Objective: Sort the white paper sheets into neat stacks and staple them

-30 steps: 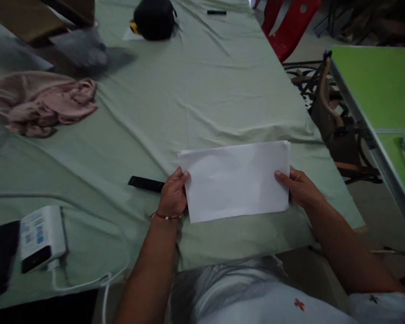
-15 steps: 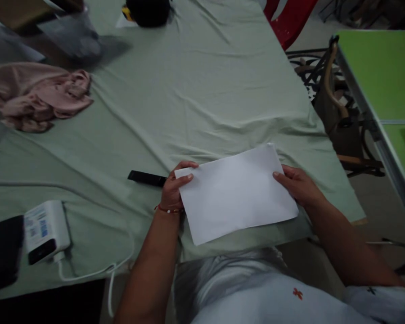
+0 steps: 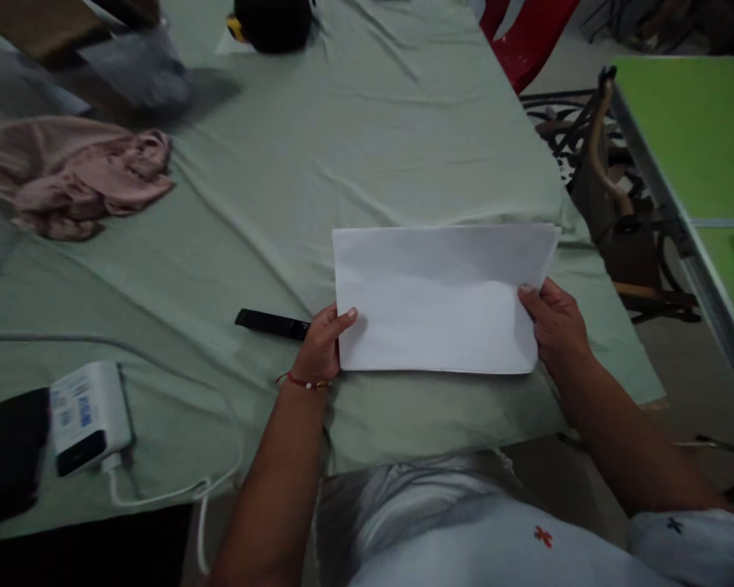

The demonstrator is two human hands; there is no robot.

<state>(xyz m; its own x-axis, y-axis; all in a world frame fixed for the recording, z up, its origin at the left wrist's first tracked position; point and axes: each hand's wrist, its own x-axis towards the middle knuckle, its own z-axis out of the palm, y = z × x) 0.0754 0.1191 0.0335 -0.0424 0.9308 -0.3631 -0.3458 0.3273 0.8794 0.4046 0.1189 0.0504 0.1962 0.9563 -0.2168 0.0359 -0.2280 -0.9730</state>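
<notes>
White sheets of paper [image 3: 440, 302], seemingly a thin stack, are held up in front of me just above the table's near edge. My left hand [image 3: 324, 338] grips the left edge, thumb on top and the other fingers behind it. On the right edge, my right hand [image 3: 554, 318] is closed the same way, its thumb pressing the front face. A black slim object [image 3: 272, 324], partly covered by my left hand, lies on the cloth just left of it; its kind is unclear.
A green cloth [image 3: 269, 163] covers the table. To the left lie a crumpled pink cloth [image 3: 91, 175], a white power bank [image 3: 89, 416] with a cable, and a dark pouch-like object [image 3: 12, 456]. Right of the table stand a red chair [image 3: 532, 41] and a green table [image 3: 691, 130].
The paper has turned level from its slant and its far edge has risen away from me. My right hand has shifted slightly up and right; both hands keep hold.
</notes>
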